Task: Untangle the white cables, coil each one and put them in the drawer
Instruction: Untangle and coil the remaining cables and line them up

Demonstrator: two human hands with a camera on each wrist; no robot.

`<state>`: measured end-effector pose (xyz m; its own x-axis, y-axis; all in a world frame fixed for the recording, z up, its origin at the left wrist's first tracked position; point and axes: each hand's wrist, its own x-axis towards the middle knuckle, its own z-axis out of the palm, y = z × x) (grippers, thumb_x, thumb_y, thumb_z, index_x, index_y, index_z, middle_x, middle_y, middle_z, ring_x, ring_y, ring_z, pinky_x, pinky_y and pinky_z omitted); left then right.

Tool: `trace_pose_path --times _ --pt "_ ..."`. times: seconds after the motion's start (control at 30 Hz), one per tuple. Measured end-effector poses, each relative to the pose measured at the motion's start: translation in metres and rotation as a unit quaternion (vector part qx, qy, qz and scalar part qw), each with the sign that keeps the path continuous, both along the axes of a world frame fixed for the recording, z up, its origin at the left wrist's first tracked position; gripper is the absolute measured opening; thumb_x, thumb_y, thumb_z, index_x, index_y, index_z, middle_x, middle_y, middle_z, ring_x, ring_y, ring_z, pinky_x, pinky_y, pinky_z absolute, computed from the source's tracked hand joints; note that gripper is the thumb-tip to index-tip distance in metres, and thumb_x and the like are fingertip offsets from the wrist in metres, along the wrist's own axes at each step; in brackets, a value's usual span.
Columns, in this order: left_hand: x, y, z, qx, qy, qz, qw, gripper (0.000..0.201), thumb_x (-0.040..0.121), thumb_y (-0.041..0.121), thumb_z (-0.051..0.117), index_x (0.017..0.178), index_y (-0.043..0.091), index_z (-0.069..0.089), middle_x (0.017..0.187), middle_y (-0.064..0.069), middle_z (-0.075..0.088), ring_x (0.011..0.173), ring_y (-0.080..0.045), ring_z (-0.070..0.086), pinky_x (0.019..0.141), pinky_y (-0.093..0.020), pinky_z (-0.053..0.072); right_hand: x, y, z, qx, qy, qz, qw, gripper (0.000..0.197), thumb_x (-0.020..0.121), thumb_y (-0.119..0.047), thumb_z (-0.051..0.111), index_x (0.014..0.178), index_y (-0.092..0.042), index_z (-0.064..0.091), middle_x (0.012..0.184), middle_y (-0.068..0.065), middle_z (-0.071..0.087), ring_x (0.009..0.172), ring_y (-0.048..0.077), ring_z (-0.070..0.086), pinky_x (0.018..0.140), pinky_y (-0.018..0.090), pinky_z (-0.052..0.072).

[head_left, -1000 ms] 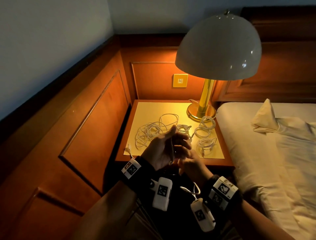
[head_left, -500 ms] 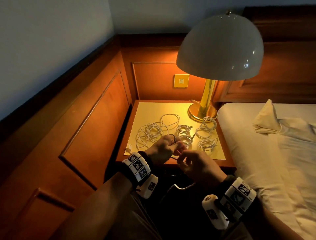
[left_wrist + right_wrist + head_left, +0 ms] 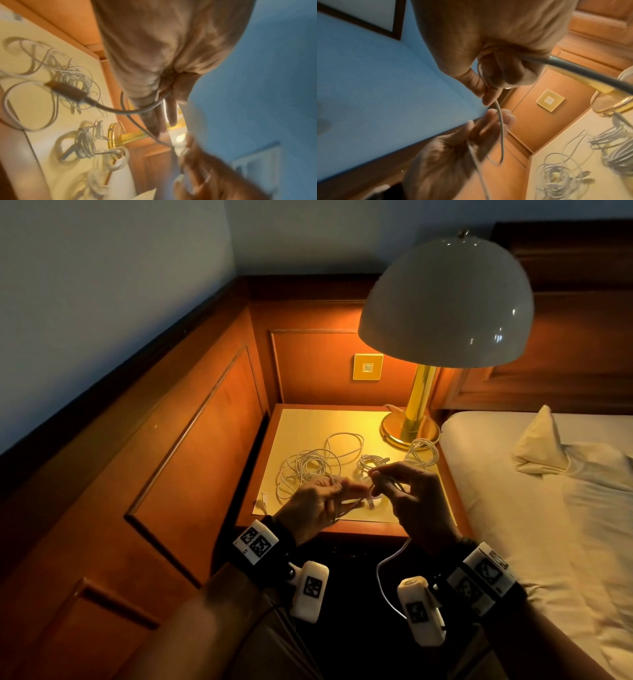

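Both hands are raised over the front of the nightstand [image 3: 318, 422], working one white cable [image 3: 384, 563]. My left hand [image 3: 344, 491] keeps its fingers nearly straight, with the cable looped around them and the thumb clamping it against the palm [image 3: 161, 93]. Thumb and forefinger of my right hand [image 3: 376, 478] pinch the same cable [image 3: 501, 135] just right of the left fingertips. Its free end hangs down in front of the nightstand. A loose tangle of white cables [image 3: 308, 470] lies on the top, with two coiled bundles [image 3: 371, 462] [image 3: 423, 451] beside it. The drawer is lost in shadow.
A brass lamp [image 3: 409, 426] with a wide dome shade [image 3: 445, 302] stands at the back right of the nightstand. The bed [image 3: 548, 525] and a pillow [image 3: 537, 446] border it on the right. Wood panelling [image 3: 205, 440] closes the left, and a wall switch [image 3: 368, 367] sits behind.
My right hand has risen and moved right, away from the left, drawing the cable out between them. My left hand turned palm up with the cable still around its fingers.
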<state>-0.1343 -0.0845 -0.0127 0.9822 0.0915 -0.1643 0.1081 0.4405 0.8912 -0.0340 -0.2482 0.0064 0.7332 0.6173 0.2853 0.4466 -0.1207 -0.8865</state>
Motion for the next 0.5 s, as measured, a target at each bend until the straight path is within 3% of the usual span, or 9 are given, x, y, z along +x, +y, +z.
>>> trace_pose_path --times 0.03,0.07,0.1,0.13,0.2,0.27,0.33,0.43,0.5 --pt "-0.001 0.003 0.000 -0.054 -0.023 0.043 0.997 0.039 0.104 0.013 0.039 0.127 -0.016 0.053 0.122 -0.028 0.066 0.112 -0.034 0.067 0.101 -0.041 0.053 0.001 0.000 -0.003 -0.020 -0.012 -0.015 1.000 0.009 0.090 -0.010 0.065 0.094 -0.013 0.073 0.081 -0.005 0.072 0.073 0.001 0.066 0.068 0.008 0.044" --pt "-0.003 0.008 0.002 -0.094 -0.047 0.073 0.992 0.039 0.103 0.011 0.040 0.131 -0.014 0.051 0.124 -0.028 0.065 0.105 -0.034 0.069 0.091 -0.037 0.058 0.002 -0.001 -0.007 -0.039 -0.010 -0.028 0.999 0.011 0.090 -0.008 0.064 0.094 -0.014 0.073 0.079 -0.005 0.072 0.075 0.002 0.066 0.070 0.009 0.044" --pt "-0.007 0.010 0.005 -0.121 -0.065 0.088 0.987 0.038 0.104 0.010 0.039 0.134 -0.010 0.052 0.115 -0.025 0.068 0.084 -0.026 0.070 0.071 -0.028 0.059 0.002 -0.003 -0.012 -0.056 0.008 -0.037 0.998 0.014 0.090 -0.007 0.062 0.097 -0.014 0.072 0.079 -0.004 0.072 0.073 0.001 0.065 0.068 0.012 0.045" --pt "-0.011 0.013 0.007 -0.128 -0.077 0.092 0.984 0.038 0.104 0.009 0.039 0.136 -0.006 0.053 0.097 -0.018 0.071 0.062 -0.015 0.060 0.051 -0.022 0.048 0.002 -0.004 -0.017 -0.065 0.042 -0.039 0.996 0.017 0.091 -0.006 0.060 0.102 -0.014 0.070 0.079 -0.001 0.072 0.066 0.003 0.065 0.063 0.017 0.047" --pt "-0.017 0.012 0.014 -0.126 -0.090 0.077 0.985 0.042 0.105 0.020 0.040 0.141 0.003 0.053 0.062 -0.001 0.057 0.042 -0.007 0.033 0.040 -0.023 0.023 0.001 -0.005 -0.024 -0.058 0.136 -0.029 0.989 0.026 0.094 -0.005 0.055 0.118 -0.013 0.062 0.084 0.008 0.072 0.054 0.014 0.063 0.047 0.026 0.050" --pt "-0.019 0.006 0.019 -0.109 -0.096 0.050 0.988 0.050 0.106 0.036 0.036 0.141 0.004 0.054 0.047 0.004 0.044 0.038 -0.007 0.024 0.041 -0.024 0.018 0.000 -0.001 -0.031 -0.072 0.206 -0.016 0.976 0.034 0.097 -0.004 0.052 0.130 -0.013 0.055 0.090 0.014 0.069 0.058 0.022 0.062 0.045 0.029 0.052" --pt "-0.014 0.001 0.020 -0.098 -0.092 0.049 0.990 0.053 0.107 0.037 0.035 0.139 0.000 0.055 0.045 0.002 0.048 0.036 -0.008 0.034 0.041 -0.022 0.029 -0.005 0.005 -0.036 -0.142 0.202 0.004 0.969 0.032 0.098 -0.007 0.052 0.129 -0.012 0.058 0.093 0.009 0.068 0.071 0.018 0.064 0.049 0.024 0.051" --pt "0.000 0.003 0.016 -0.075 -0.052 0.070 0.993 0.053 0.108 0.038 0.035 0.134 -0.002 0.058 0.074 -0.014 0.068 0.065 -0.022 0.065 0.060 -0.031 0.051 -0.018 0.009 -0.044 -0.225 0.049 0.054 0.972 0.023 0.096 -0.014 0.058 0.117 -0.019 0.068 0.091 -0.010 0.064 0.079 0.006 0.061 0.057 0.010 0.043" --pt "0.007 0.006 0.009 -0.019 -0.024 0.073 0.997 0.057 0.109 0.040 0.027 0.134 -0.003 0.055 0.102 -0.027 0.069 0.095 -0.037 0.069 0.082 -0.042 0.057 -0.026 0.007 -0.044 -0.243 -0.044 0.089 0.965 0.020 0.094 -0.017 0.061 0.112 -0.023 0.070 0.098 -0.010 0.068 0.084 0.003 0.062 0.063 0.008 0.043"
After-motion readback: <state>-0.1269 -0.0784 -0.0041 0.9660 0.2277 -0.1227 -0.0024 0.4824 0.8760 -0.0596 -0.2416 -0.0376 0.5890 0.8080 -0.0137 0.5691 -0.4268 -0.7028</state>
